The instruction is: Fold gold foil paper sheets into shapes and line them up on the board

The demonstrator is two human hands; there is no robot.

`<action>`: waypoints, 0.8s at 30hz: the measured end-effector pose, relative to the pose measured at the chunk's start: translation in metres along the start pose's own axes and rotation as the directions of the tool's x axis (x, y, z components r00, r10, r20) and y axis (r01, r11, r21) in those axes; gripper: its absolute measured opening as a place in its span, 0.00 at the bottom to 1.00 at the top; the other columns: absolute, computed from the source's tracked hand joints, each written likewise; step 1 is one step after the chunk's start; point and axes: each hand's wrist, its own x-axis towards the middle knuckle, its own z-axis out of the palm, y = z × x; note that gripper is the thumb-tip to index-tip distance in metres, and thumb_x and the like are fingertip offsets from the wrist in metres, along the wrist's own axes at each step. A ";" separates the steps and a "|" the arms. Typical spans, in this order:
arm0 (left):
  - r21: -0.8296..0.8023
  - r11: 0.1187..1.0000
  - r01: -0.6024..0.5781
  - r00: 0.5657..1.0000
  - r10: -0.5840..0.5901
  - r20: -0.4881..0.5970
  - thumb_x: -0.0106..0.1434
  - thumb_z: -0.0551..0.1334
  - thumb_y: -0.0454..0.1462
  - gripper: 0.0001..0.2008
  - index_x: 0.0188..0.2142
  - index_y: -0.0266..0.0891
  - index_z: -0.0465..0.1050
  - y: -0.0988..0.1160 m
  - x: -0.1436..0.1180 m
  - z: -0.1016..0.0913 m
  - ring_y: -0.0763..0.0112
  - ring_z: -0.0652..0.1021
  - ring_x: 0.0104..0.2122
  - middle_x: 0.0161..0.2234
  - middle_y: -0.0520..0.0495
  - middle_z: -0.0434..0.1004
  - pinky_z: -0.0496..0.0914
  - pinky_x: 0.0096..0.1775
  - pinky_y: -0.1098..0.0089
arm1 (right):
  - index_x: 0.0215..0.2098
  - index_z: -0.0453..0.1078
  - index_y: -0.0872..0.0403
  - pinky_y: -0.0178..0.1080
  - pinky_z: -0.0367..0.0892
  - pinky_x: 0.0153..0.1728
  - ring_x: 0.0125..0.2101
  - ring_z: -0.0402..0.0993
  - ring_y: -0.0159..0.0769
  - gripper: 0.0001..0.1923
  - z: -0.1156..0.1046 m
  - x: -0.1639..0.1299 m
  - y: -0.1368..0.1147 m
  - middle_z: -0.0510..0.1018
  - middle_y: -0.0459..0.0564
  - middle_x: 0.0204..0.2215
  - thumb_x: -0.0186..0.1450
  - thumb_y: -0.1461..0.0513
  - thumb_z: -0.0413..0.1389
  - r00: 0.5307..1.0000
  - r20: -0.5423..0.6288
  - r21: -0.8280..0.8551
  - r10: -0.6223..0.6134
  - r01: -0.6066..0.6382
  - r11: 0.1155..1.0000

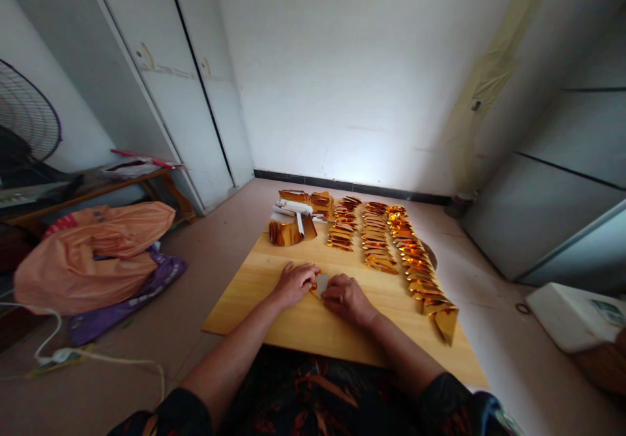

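Both hands rest on a wooden board (274,305) that lies on the floor, and they meet over a small sheet of paper (321,284), gold on one face and pale on the other, near the middle of the board. The left hand (295,283) lies palm down on the sheet's left edge, fingers curled and pressing it flat; the right hand (346,298) lies just beside it on the sheet's right edge, knuckles up, fingertips pinching the paper. Neither hand is fully closed, and how much of the sheet each one grips is hidden under the fingers. At the far left corner of the board stands a stack of gold sheets (292,227) with a pale strip across its top. To the right of that stack, several rows of folded gold pieces (376,240) run from the far edge toward the person, the rightmost row reaching almost to the near right corner of the board. Off the board's left side, on the floor, lies an orange plastic bag (92,253), and beyond it stands a fan (27,116).
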 end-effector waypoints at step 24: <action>0.017 0.999 -0.047 0.997 0.046 0.057 0.58 0.54 0.32 0.11 0.34 0.46 0.73 -0.006 -0.002 -0.001 0.63 0.63 0.59 0.55 0.52 0.70 0.44 0.59 0.47 | 0.33 0.73 0.53 0.33 0.66 0.41 0.38 0.71 0.31 0.09 -0.001 0.023 0.003 0.74 0.49 0.34 0.65 0.66 0.51 0.990 -0.017 0.284 -0.141 0.140 0.948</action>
